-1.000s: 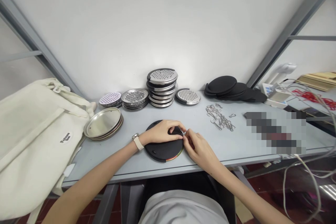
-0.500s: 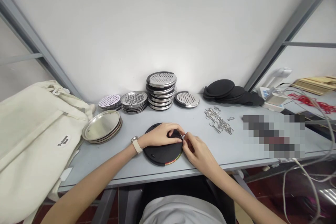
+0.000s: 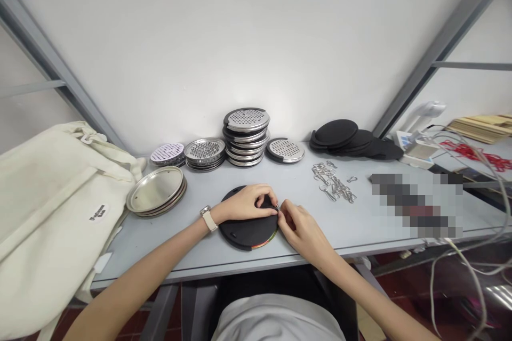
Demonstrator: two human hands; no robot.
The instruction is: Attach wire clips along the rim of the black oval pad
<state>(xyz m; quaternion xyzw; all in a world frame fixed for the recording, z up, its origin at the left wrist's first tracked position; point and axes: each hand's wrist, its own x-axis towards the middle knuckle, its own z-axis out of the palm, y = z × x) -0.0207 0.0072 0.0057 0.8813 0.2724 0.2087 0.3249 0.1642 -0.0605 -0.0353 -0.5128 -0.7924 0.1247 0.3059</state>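
A black round disc (image 3: 246, 229) with coloured layers showing at its edge lies on the grey table (image 3: 200, 245) in front of me. My left hand (image 3: 246, 203) rests on top of the disc, fingers curled and pressing on its right rim. My right hand (image 3: 298, 226) pinches a small metal clip at that same rim, fingertips touching those of the left. A wristwatch (image 3: 208, 218) sits on my left wrist.
Behind the disc stand stacks of perforated metal discs (image 3: 246, 136), plain metal plates (image 3: 157, 190), a pile of metal clips (image 3: 334, 182) and black round pads (image 3: 350, 138). A cream cloth bag (image 3: 52, 197) fills the left. Cables (image 3: 468, 256) hang at the right.
Both hands stay at the disc's right rim, with only slight finger shifts. The view has moved a little.
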